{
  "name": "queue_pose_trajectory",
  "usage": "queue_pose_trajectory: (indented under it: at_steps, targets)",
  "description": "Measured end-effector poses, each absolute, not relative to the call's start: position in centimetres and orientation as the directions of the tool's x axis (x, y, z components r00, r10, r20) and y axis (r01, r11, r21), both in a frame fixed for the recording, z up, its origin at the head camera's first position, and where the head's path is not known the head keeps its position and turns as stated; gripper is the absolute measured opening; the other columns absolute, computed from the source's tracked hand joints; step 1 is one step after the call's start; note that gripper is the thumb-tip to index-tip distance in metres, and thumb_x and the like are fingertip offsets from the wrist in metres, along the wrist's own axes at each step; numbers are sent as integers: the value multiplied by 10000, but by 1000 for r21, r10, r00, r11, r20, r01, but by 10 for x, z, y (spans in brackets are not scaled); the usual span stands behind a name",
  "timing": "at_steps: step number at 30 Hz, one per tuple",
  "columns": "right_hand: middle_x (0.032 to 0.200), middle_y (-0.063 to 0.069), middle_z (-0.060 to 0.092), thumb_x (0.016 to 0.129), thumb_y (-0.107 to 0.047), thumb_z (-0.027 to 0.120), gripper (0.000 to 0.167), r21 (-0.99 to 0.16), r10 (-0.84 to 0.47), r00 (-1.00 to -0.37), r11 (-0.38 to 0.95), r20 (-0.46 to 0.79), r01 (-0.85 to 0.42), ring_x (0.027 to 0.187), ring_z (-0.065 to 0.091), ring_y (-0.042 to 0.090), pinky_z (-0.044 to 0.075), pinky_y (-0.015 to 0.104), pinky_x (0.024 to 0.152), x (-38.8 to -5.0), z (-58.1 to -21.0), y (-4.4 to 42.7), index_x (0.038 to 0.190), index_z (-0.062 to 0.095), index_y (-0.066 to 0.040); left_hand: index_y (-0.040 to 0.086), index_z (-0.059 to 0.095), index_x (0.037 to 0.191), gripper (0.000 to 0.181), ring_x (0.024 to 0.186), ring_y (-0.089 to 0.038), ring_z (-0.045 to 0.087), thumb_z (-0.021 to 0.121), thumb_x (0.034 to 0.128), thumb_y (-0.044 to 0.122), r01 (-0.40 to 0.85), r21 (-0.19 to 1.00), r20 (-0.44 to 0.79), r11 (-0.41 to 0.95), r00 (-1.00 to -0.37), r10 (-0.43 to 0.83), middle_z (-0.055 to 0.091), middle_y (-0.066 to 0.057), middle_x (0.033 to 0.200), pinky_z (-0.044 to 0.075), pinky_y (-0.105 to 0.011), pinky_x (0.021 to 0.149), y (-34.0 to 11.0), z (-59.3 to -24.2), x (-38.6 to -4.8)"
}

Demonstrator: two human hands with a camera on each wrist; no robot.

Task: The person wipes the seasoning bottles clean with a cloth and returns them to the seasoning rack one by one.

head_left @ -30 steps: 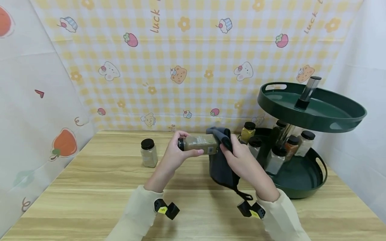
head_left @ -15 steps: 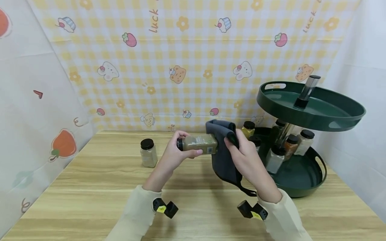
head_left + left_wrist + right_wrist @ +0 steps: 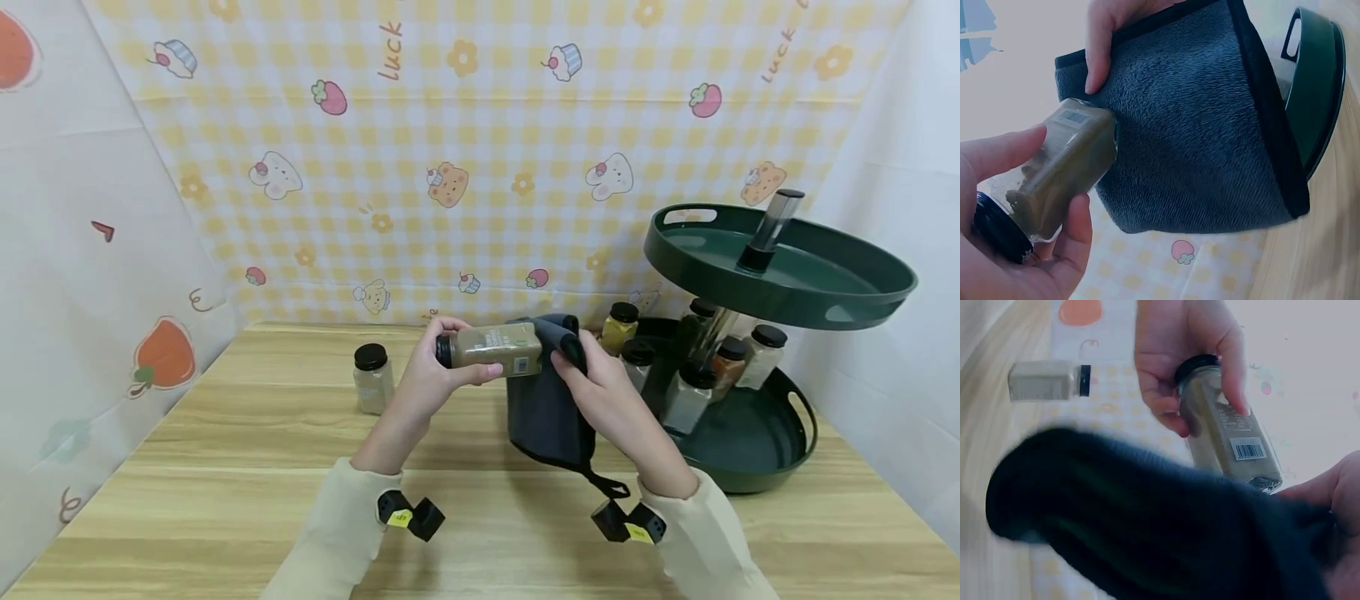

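The left hand (image 3: 437, 367) grips a glass jar (image 3: 498, 348) of tan powder near its black lid, holding it sideways above the table. Pinched in the right hand (image 3: 600, 379), a dark grey cloth (image 3: 547, 417) hangs down against the jar's base end. In the left wrist view the cloth (image 3: 1185, 119) touches the bottom of the jar (image 3: 1066, 165). The right wrist view shows the barcode on the jar (image 3: 1229, 425), while the blurred cloth (image 3: 1147, 519) covers the lower part of that view.
Another black-lidded jar (image 3: 373, 382) stands on the wooden table (image 3: 247, 467) to the left. At the right is a two-tier green rack (image 3: 780, 283); several jars stand on its lower tray (image 3: 757, 467). A yellow jar (image 3: 618, 329) is just behind the right hand.
The cloth's upper part rose and moved right, then came back down and left against the jar, with the right hand following. The left hand still grips the jar, now tilted slightly.
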State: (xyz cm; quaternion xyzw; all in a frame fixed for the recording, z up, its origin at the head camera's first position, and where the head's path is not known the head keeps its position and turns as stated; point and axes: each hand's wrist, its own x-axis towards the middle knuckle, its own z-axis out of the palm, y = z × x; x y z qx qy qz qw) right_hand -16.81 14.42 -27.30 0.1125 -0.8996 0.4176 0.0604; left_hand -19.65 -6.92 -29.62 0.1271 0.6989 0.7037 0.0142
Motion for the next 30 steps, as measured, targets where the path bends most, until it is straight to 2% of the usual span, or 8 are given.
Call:
queue_pose_trajectory:
  at_steps: [4,9,14,20,25,28,30]
  targets:
    - [790,104,434,993,-273,420,232,-726,-134,-968,642,212,-247,683,457,228,366,325,617,-168,-276,142,1086,428,-60,125,427,1137,532,935,-221,522,770,731,112,163,987,161,-9,-964,213,474,-87,1107,511,-324,732,-68,-296,-196]
    - [872,126,541,994,-248,421,252,-709,-112,-955,648,275,-280,824,529,250,389,343,692,-163,-275,139,1171,452,-73,111,423,1150,549,924,-226,535,774,727,115,154,987,143,34,-965,220,495,-130,1125,525,-342,708,-68,-296,-196]
    - [886,136,560,992,-254,430,267,-721,-93,-936,613,340,-323,832,552,251,409,354,700,-154,-271,139,1199,468,-90,117,424,1160,544,933,-235,530,768,738,138,156,985,134,74,-961,240,495,-133,1130,528,-353,717,-71,-294,-196]
    - [1103,135,605,986,-277,441,304,-730,-82,-904,562,420,-390,937,589,252,443,390,754,-145,-265,138,1242,479,-117,98,426,1145,535,891,-225,539,772,739,136,171,983,147,71,-953,264,511,-127,1096,526,-326,695,-72,-295,-195]
    - [1165,148,593,987,-273,440,323,-736,-83,-906,554,415,-389,1006,595,273,462,430,805,-144,-264,139,1268,463,-115,101,432,1137,543,872,-215,546,785,726,126,163,985,144,58,-958,247,522,-116,1073,522,-320,697,-69,-297,-196]
    - [1102,146,590,990,-277,429,314,-734,-92,-919,572,384,-364,964,586,267,457,407,774,-149,-264,140,1252,453,-105,126,439,1128,547,910,-215,530,797,714,144,163,983,142,88,-969,202,507,-96,1100,494,-306,717,-68,-297,-195]
    - [946,144,570,993,-274,422,282,-730,-110,-935,597,336,-332,816,574,258,446,379,692,-153,-265,141,1204,444,-88,129,437,1126,546,936,-228,526,795,714,136,162,983,145,81,-972,185,493,-94,1124,494,-312,730,-68,-296,-195]
